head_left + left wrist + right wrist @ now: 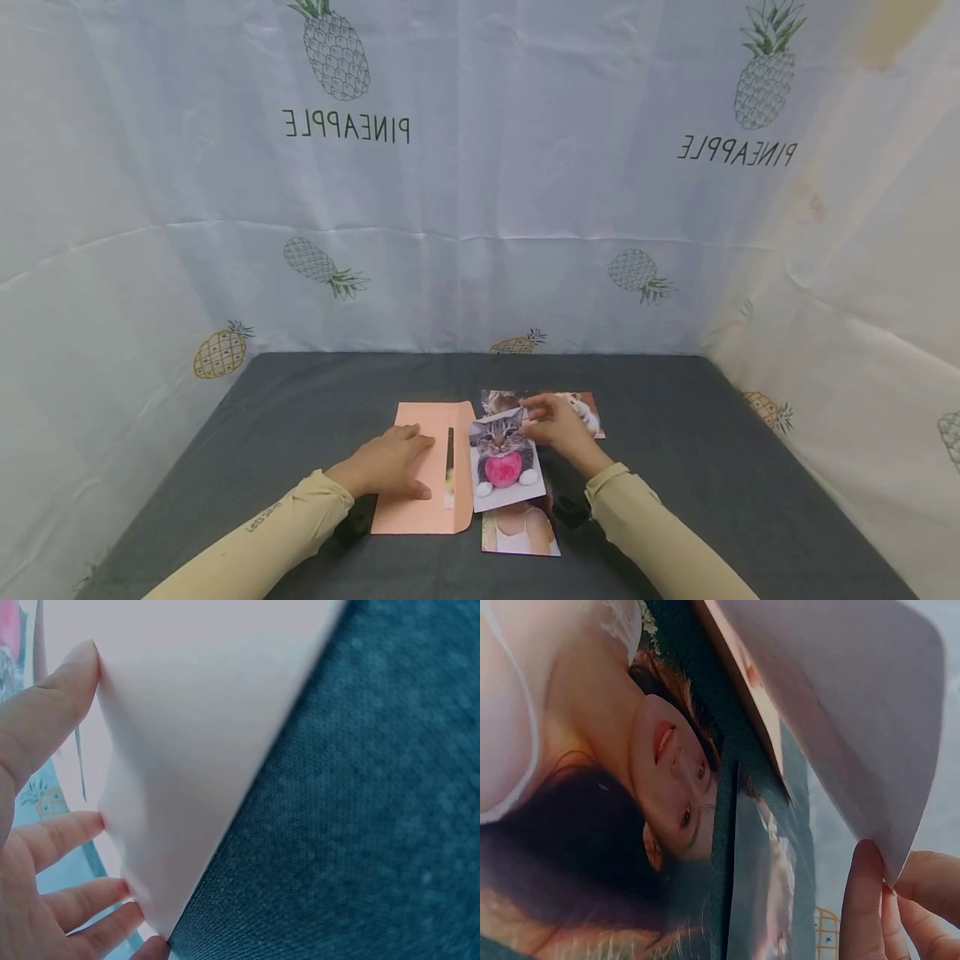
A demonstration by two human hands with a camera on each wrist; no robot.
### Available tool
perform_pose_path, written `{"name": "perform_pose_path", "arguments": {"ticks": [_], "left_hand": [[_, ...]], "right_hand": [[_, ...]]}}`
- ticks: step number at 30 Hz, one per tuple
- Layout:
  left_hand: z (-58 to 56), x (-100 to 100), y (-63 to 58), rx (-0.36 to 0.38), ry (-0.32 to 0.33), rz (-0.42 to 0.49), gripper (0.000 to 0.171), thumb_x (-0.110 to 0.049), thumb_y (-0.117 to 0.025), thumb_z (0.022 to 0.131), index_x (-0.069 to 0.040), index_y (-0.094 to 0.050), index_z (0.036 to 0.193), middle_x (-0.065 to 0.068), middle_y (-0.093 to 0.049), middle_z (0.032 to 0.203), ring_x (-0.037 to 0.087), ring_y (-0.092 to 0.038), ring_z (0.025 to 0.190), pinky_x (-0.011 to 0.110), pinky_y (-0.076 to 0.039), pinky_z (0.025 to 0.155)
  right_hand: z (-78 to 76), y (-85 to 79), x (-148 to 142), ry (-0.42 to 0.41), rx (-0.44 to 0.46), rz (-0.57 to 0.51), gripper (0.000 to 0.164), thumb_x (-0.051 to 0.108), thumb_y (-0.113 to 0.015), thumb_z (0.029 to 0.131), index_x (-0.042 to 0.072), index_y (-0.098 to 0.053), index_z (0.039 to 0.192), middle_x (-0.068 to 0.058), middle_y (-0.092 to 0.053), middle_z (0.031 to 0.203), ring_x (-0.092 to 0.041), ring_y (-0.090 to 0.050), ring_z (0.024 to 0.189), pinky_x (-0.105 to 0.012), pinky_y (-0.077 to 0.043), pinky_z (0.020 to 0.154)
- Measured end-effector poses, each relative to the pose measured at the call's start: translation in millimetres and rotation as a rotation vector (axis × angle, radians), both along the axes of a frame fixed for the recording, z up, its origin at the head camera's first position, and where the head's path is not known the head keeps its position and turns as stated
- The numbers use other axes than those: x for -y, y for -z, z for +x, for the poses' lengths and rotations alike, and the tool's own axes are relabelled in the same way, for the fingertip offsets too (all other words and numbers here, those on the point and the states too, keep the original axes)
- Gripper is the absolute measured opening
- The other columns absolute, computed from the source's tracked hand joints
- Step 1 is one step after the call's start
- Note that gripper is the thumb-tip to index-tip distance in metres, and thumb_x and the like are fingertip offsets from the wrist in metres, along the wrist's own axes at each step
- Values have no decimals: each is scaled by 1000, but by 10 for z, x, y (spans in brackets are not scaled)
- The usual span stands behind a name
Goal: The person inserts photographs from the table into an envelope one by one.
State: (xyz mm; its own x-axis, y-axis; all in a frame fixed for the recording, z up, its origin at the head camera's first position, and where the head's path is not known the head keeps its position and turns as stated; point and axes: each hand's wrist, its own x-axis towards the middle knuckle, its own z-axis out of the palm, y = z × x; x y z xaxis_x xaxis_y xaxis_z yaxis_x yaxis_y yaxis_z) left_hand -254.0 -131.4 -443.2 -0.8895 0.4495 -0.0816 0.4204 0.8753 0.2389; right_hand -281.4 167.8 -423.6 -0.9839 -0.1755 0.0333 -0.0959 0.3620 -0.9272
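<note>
A peach envelope (pixel 408 518) lies on the dark table, its flap side to the right; a narrow opening near the flap shows a strip of a picture inside. Spread across it, my left hand (pixel 390 462) touches the paper with its fingertips, thumb apart from the fingers. Just right of the flap, a photo of a cat with a pink heart (pixel 501 468) is tilted up. My right hand (pixel 557 427) pinches its upper right corner between thumb and fingers. From the right wrist view I see the cat photo's white back (pixel 855 712).
Partly under the cat photo lies a portrait photo (pixel 517 533). Behind it are another photo (pixel 498 402) and one with a white-and-brown animal (pixel 588 412). The dark cloth-covered table (pixel 315 392) ends at a white pineapple-print curtain (pixel 465 292).
</note>
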Motion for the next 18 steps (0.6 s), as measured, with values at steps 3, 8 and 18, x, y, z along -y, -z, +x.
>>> {"name": "perform_pose_path", "arguments": {"ticks": [3, 8, 18], "left_hand": [[5, -7, -12, 2, -4, -7, 78, -51, -80, 71, -11, -56, 134, 19, -46, 145, 36, -43, 134, 51, -41, 105], [0, -6, -7, 7, -12, -13, 80, -52, -80, 70, -11, -56, 134, 19, -46, 144, 36, -43, 134, 51, -40, 105], [7, -14, -31, 14, -21, -19, 80, -53, -80, 70, -11, -56, 134, 18, -46, 145, 35, -43, 134, 52, -40, 105]], "right_hand": [[-51, 41, 49, 2, -3, 3, 44, -3, -73, 80, -9, -58, 121, -22, -62, 101, -17, -65, 80, -38, -58, 75], [-105, 89, 144, 33, 3, 17, 41, -5, -74, 77, -6, -61, 116, -18, -63, 97, -16, -64, 74, -36, -59, 71], [-144, 32, 281, 72, -37, 126, 38, -4, -76, 74, -2, -65, 110, -10, -63, 88, -13, -58, 69, -27, -52, 61]]}}
